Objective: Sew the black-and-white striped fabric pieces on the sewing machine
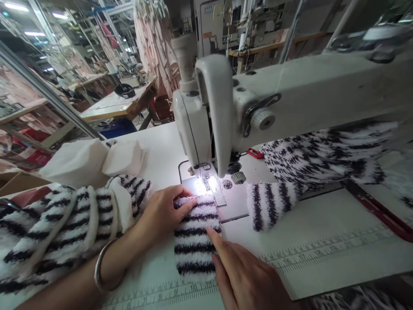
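A fluffy black-and-white striped fabric piece (pixel 195 247) lies flat on the sewing machine table, its far edge close to the lit presser foot (pixel 206 184). My left hand (pixel 166 204) pinches the far left corner, thumb on top and forefinger along the edge. On the right edge, my right hand (pixel 247 269) rests its forefinger on the cloth, with the thumb at the side; its other fingers are curled and partly hidden. Above stands the white sewing machine (pixel 290 94).
Striped pieces (pixel 80 219) are piled at left beside white padded stacks (pixel 77 161). Another striped piece (pixel 271 204) and a larger bundle (pixel 322 155) lie right, near red-handled scissors (pixel 380 211). A printed ruler (pixel 287 260) runs along the table front. Hanging garments (pixel 156 43) stand behind.
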A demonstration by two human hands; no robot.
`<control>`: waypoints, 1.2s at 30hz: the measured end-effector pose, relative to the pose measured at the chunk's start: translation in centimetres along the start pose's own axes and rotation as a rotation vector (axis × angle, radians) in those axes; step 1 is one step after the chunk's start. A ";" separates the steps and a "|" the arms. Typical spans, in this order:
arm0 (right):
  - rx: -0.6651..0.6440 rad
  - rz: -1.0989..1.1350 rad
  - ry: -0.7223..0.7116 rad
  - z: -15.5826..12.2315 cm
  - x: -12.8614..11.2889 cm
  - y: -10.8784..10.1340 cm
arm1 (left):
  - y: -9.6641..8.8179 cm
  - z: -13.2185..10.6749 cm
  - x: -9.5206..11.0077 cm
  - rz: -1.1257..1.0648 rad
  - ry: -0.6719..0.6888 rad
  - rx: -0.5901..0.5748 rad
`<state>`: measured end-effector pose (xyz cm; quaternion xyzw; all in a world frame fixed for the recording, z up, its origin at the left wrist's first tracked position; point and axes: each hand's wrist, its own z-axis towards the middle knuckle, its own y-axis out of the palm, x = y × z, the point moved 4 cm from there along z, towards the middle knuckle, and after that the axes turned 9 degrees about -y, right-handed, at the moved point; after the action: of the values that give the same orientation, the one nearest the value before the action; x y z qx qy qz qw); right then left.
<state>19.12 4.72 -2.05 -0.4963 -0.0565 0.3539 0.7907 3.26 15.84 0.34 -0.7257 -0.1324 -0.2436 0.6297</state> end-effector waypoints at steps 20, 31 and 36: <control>0.051 -0.363 -0.125 4.0 1.3 0.3 | 1.4 -3.2 2.6 0.209 0.569 0.086; 0.033 -0.284 -0.075 4.6 2.3 1.0 | 1.5 -2.4 2.3 0.244 0.570 0.141; 0.019 -0.053 -0.087 4.1 3.8 -1.7 | -0.5 -3.3 2.7 0.182 0.607 0.096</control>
<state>20.98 9.62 0.41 -0.4712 -0.1009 0.3546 0.8012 4.72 12.39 2.45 -0.5981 0.1155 -0.3850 0.6933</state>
